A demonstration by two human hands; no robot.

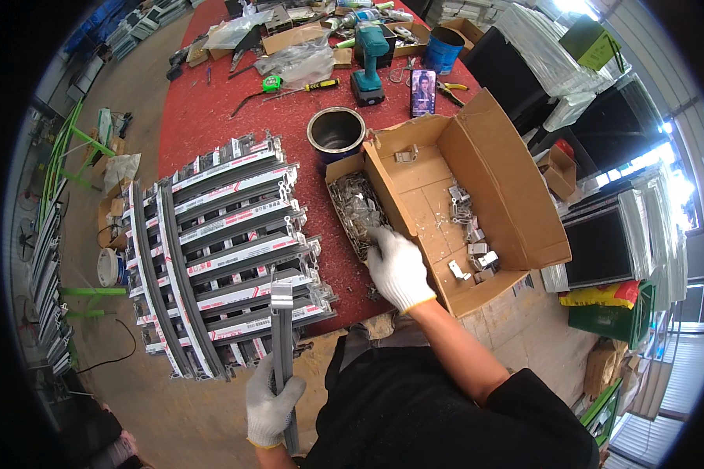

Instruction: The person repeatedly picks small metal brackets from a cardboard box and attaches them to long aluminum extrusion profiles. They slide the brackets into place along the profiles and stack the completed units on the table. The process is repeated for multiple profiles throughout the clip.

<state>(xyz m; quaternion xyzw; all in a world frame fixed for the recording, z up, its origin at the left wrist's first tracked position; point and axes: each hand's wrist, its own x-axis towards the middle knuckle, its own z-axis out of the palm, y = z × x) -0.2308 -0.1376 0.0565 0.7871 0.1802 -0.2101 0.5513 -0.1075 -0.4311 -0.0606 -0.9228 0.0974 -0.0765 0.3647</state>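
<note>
Holding slim grey metal bar (pixel 282 344)

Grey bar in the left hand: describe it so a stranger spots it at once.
Find the red table and the stack of grey bars on it. By the stack's near right corner, the gloved left hand grips the grey bar, tipped with a shiny metal piece. Only this bar is hand-held.

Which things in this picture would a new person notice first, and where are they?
Probably the red table first, with a big stack of grey bars on its near left part. Right of the stack stands a large open cardboard box. Two white gloves also stand out: the left hand holds a single bar near the stack, and the right hand is at the small metal parts.
</note>
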